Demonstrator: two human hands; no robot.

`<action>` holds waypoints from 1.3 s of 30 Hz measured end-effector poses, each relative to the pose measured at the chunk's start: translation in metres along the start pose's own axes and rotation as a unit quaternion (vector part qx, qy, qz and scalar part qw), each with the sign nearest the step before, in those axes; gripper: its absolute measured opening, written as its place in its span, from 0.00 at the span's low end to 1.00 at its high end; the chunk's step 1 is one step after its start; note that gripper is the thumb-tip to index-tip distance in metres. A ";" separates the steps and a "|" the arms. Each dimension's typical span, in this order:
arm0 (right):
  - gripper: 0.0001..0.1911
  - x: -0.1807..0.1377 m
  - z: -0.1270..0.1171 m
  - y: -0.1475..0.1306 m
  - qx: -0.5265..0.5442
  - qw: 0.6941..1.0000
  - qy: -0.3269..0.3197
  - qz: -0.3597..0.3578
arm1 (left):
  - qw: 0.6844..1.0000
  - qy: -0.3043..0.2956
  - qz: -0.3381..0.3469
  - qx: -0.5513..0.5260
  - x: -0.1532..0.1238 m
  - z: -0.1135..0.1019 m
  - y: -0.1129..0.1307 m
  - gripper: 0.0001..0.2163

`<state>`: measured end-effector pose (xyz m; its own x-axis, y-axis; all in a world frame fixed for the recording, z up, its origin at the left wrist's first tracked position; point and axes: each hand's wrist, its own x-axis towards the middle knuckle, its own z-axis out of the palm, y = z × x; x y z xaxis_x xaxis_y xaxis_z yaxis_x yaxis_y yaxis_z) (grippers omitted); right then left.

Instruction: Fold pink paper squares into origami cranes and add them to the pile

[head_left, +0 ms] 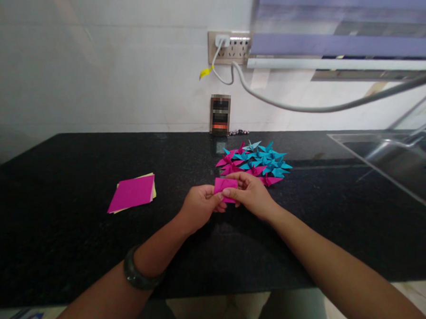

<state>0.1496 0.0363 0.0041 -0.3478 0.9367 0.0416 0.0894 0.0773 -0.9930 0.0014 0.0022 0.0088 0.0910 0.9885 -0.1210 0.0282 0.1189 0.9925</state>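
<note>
Between my hands is a small folded piece of pink origami paper [226,183], held above the dark countertop. My left hand [200,207] pinches its left edge, with the thumb on top. From the right, my right hand [254,195] grips the same paper, its thumb pressed on the face and fingers curled behind. Just beyond my hands lies a cluster of folded paper cranes [266,157], blue and pink with a paler one at the back. Off to the left rests a stack of square paper sheets [132,193], pink on top with yellow edges showing beneath.
A phone-like object [220,114], blurred out, leans against the wall near a small beaded string [238,132]. Above it a white plug sits in a wall socket [229,48], its cable [301,108] hanging rightward. A metal sink [406,155] is set into the countertop [69,247] at right.
</note>
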 end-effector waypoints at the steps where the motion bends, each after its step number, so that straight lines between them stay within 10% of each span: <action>1: 0.17 -0.001 0.000 -0.001 -0.023 1.000 -0.012 0.008 | 1.000 -0.007 0.001 0.008 0.000 0.000 0.000 0.05; 27: 0.18 -0.003 0.011 0.002 0.079 0.995 0.061 -0.017 | 0.997 -0.033 0.045 0.046 0.000 -0.001 -0.001 0.09; 33: 0.11 -0.004 -0.004 0.001 -0.166 0.951 0.167 -0.200 | 0.989 -0.044 -0.121 -0.072 0.004 -0.005 0.003 0.19; 39: 0.05 -0.006 -0.011 0.000 -0.258 0.874 0.029 -0.410 | 0.938 -0.127 -0.223 -0.232 0.004 -0.013 0.008 0.20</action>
<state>0.1620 0.0346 0.0054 -0.4454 0.5087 0.7368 0.2473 0.8608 -0.4448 -0.0108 0.0085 0.0159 0.4098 0.7830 -0.4679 -0.3106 0.6021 0.7355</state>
